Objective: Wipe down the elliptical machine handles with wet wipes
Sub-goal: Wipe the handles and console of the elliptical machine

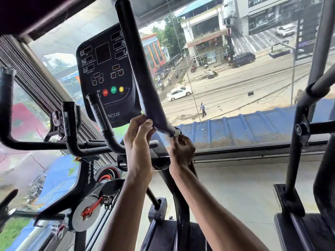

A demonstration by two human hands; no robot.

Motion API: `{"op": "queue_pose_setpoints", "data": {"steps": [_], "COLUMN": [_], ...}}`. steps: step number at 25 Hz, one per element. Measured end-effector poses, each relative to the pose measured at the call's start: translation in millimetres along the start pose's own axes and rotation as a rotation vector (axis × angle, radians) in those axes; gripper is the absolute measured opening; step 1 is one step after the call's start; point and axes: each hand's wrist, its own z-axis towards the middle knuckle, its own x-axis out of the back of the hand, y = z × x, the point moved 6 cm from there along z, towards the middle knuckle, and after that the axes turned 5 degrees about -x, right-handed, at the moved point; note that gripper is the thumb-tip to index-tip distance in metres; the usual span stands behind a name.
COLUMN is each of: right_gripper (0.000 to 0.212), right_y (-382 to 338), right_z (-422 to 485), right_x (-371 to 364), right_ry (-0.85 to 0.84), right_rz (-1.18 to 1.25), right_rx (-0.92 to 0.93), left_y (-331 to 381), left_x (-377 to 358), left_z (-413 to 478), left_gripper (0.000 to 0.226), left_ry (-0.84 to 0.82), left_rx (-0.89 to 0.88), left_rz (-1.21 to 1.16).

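A long black padded handle (139,69) of the elliptical rises from the centre toward the top of the head view. My left hand (139,131) grips its lower end from the left, fingers curled on the padding. Just to the right, my right hand (182,149) pinches a small crumpled white wet wipe (177,133) against the bottom of the padding, where it meets the bare bar. Most of the wipe is hidden by my fingers.
The black console (107,73) with red, green and yellow buttons stands behind the handle. A shorter curved black handle (103,122) is at its left. Another machine's black frame (301,142) stands at the right. A large window (235,78) overlooks a street.
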Motion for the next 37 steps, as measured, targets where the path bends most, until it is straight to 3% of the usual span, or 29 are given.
{"op": "queue_pose_setpoints", "data": {"steps": [4,9,11,15,18,20,23,26,28,30,33,37], "right_gripper": [0.003,0.024,0.022,0.027,0.038,0.042,0.037,0.034,0.039,0.041,0.04,0.035], "right_y": [12.1,9.8,-5.9,-34.0,-26.8,-21.1,-32.3,-53.4,-47.0,-31.3,-24.7,-66.0], "right_z": [39.1,75.2,71.8,46.5,60.0,74.6,64.4,33.2,36.7,61.7,76.7,16.7], "right_x": [2.5,1.9,-0.2,-1.8,-8.9,-14.9,-14.3,-0.5,4.2,0.9,-4.5,4.9], "right_ry": [-0.002,-0.154,-0.243,-0.429,-0.462,-0.468,-0.512,-0.592,-0.618,-0.592,-0.563,-0.685], "right_rz": [-0.188,-0.398,-0.424,-0.527,-0.675,-0.758,-0.63,-0.456,-0.479,-0.581,-0.636,-0.366], "right_rx": [0.0,-0.014,0.131,0.664,0.817,0.758,0.696,0.876,0.986,0.923,0.682,0.749], "left_y": [1.5,1.3,0.9,5.2,5.3,3.2,2.8,0.5,0.7,1.0,2.1,1.6], "left_x": [-5.5,-19.2,-21.7,-32.4,-38.1,-41.0,-45.3,-43.3,-45.1,-48.4,-52.7,-54.0], "left_z": [-10.5,-21.2,-21.2,-26.2,-28.5,-30.0,-32.2,-33.2,-33.8,-34.0,-34.2,-34.7], "left_gripper": [0.017,0.032,0.031,0.029,0.036,0.037,0.033,0.027,0.025,0.024,0.023,0.024], "left_ry": [0.083,0.221,0.268,0.36,0.448,0.507,0.554,0.58,0.601,0.629,0.656,0.676], "left_rx": [-0.107,-0.22,-0.232,-0.237,-0.234,-0.223,-0.218,-0.225,-0.228,-0.23,-0.239,-0.237], "left_rz": [0.087,0.238,0.277,0.311,0.316,0.338,0.388,0.433,0.462,0.468,0.476,0.476]}}
